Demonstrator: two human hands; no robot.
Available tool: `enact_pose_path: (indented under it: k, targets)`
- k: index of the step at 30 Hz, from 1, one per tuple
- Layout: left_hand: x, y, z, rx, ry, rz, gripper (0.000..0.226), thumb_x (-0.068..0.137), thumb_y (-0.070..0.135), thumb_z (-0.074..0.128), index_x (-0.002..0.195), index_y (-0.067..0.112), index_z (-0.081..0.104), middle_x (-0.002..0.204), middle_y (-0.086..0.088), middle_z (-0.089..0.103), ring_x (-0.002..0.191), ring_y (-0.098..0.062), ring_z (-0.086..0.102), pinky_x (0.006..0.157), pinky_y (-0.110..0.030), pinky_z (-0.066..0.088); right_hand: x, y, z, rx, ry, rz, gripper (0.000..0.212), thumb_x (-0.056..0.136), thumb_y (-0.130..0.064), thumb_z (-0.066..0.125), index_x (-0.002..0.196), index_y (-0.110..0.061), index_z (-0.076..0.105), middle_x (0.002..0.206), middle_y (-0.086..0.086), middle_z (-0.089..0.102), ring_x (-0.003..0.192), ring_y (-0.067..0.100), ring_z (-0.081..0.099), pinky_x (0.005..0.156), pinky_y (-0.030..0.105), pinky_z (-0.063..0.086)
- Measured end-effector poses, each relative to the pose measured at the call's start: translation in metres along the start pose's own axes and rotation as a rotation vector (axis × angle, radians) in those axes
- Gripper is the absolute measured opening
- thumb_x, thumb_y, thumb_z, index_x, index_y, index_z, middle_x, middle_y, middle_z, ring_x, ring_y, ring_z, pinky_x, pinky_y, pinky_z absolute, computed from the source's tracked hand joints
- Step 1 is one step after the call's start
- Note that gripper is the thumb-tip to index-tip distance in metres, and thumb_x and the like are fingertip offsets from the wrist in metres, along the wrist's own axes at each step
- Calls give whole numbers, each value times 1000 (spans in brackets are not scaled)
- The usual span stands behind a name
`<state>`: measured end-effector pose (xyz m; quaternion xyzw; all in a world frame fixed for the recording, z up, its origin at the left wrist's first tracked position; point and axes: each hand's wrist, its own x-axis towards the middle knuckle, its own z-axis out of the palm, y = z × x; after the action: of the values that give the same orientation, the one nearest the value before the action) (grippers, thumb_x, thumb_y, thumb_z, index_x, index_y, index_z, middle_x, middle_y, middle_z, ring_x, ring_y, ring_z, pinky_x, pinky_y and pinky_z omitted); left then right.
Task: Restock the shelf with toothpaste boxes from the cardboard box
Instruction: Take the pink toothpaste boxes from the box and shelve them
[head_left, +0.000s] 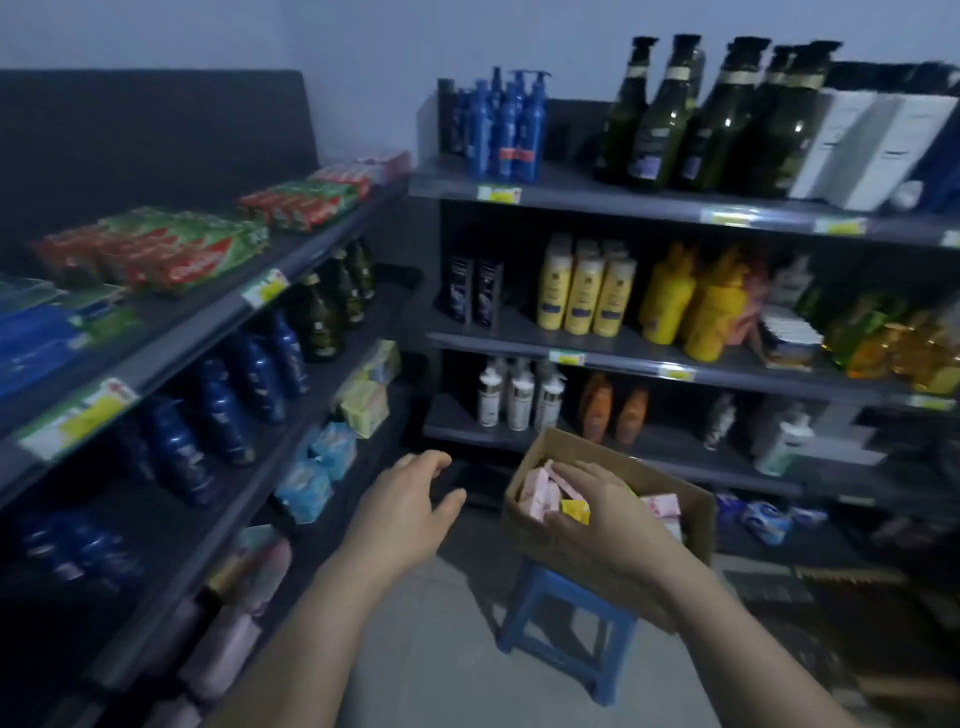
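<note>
Near the middle of the aisle, on a blue plastic stool, sits the open cardboard box, just in front of the right shelving unit. Inside it lie pink toothpaste boxes, with more pink ones towards its far right corner and a small yellow box among them. The right hand reaches down into the carton; its grip is clamped on the pink toothpaste boxes at the left end, fingers curled over their tops and the thumb underneath, the yellow box touching the palm side. The left hand hovers over the floor to the left of the carton, apart from it, its grip apart: fingers relaxed and spread, holding nothing.

On the left stands another shelving unit. Its top shelf carries red-and-green toothpaste boxes laid flat in stacked rows, with blue packs at the near end. The shelf below holds blue bottles and, farther along, dark green ones. On the right unit, dark green bottles stand on top and yellow bottles on the shelf under them. Much of the picture is dim and blurred, so labels cannot be read
</note>
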<state>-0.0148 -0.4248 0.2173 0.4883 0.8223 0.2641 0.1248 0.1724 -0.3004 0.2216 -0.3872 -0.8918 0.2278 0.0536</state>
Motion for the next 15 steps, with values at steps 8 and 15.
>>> enact_pose_path:
  k: [8, 15]
  targets:
    - [91, 9, 91, 34, -240, 1, 44, 93, 37, 56, 133, 20, 50, 130, 0, 53, 114, -15, 54, 96, -31, 44, 36, 113, 5, 56, -35, 263, 60, 93, -36, 58, 147, -23, 36, 151, 3, 38, 139, 18, 32, 111, 29, 27]
    - [201, -10, 155, 67, -428, -9, 42, 93, 32, 57, 132, 19, 50, 129, 0, 55, 116, -16, 53, 96, -29, 44, 112, 178, 23, 102, -71, 421, 57, 93, -31, 58, 146, -22, 38, 149, 3, 42, 137, 20, 37, 109, 30, 32]
